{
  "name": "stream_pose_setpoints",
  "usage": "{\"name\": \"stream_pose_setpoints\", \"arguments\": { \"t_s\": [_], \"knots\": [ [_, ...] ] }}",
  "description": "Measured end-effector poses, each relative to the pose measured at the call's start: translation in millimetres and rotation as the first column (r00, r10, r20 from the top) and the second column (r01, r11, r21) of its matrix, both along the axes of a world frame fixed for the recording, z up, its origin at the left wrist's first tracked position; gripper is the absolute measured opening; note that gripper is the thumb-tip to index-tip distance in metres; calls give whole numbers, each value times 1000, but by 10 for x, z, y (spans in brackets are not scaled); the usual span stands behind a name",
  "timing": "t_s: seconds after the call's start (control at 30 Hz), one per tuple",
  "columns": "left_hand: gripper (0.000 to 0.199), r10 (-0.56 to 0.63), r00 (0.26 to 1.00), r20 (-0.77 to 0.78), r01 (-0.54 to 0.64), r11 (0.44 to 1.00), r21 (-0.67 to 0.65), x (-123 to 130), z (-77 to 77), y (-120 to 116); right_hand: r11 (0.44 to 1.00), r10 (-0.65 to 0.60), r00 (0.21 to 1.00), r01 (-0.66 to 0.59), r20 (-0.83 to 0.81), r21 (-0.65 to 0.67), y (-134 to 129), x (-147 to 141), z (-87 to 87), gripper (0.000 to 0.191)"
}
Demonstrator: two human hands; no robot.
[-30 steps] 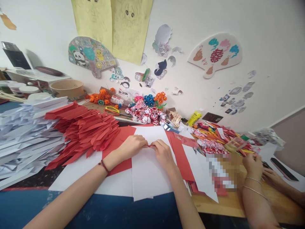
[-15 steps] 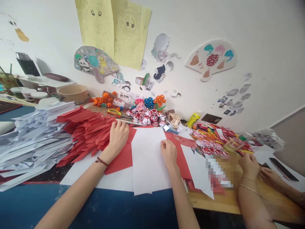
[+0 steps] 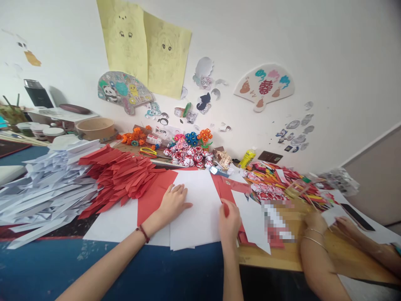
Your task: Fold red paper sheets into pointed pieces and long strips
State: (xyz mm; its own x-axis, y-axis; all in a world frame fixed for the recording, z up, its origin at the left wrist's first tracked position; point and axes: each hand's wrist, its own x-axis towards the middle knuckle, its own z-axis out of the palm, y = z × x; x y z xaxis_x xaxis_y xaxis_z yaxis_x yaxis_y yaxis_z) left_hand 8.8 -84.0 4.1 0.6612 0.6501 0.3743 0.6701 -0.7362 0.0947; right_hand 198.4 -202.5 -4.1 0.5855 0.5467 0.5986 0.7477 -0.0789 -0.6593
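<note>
A stack of white paper sheets (image 3: 197, 209) lies in front of me, its lower edges slightly out of line. My left hand (image 3: 173, 202) rests flat across its left side, fingers stretched out and thumb apart. At the right edge of the stack, my right hand (image 3: 230, 219) has its fingers curled in towards the thumb; what they hold, if anything, is hidden. Red paper (image 3: 152, 190) shows left of the stack, beside my left hand. More red paper (image 3: 221, 188) lies to the right, partly under another white sheet (image 3: 250, 221).
Piles of folded white strips (image 3: 56, 188) and folded red strips (image 3: 115, 175) fill the left side. Paper flowers (image 3: 191, 156), a blue-cased object (image 3: 219, 172) and a yellow bottle (image 3: 248, 158) stand along the wall. At right, a co-worker's hands (image 3: 316, 221) work near a phone (image 3: 357, 216).
My left hand has moved from the red paper down and right onto the white stack, its fingers flattening. My right hand has slid lower along the stack's right edge. The view has shifted slightly.
</note>
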Motion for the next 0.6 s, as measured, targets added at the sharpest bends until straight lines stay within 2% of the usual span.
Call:
{"name": "stream_pose_setpoints", "arguments": {
  "t_s": [0.07, 0.17, 0.23, 0.3, 0.43, 0.53, 0.6],
  "knots": [
    [38, -4, 1000, 10, 4, 1000, -20, -9, 58, -11, 983, -84, 988, 103, -131, 151, -205, -19, -35, 25],
    [30, 2, 1000, 25, 0, 999, -50, 1, 127, -40, 918, -154, 907, 278, -392, 283, -451, -63, -94, 23],
    [25, 2, 999, 39, 0, 998, -61, 12, 142, -61, 867, -162, 841, 371, -516, 333, -555, -105, -131, 21],
    [23, 3, 998, 58, 1, 998, -64, 17, 141, -77, 842, -142, 793, 412, -593, 349, -618, -155, -173, 20],
    [23, 4, 998, 67, 0, 998, -59, 13, 141, -96, 816, -155, 737, 471, -658, 336, -695, -256, -302, 21],
    [23, 12, 999, 53, -9, 999, -53, 18, 155, -107, 800, -187, 752, 490, -632, 346, -762, -318, -410, 21],
    [22, 17, 999, 46, -15, 999, -43, 27, 160, -112, 831, -194, 788, 448, -584, 328, -811, -352, -457, 22]
  ]
}}
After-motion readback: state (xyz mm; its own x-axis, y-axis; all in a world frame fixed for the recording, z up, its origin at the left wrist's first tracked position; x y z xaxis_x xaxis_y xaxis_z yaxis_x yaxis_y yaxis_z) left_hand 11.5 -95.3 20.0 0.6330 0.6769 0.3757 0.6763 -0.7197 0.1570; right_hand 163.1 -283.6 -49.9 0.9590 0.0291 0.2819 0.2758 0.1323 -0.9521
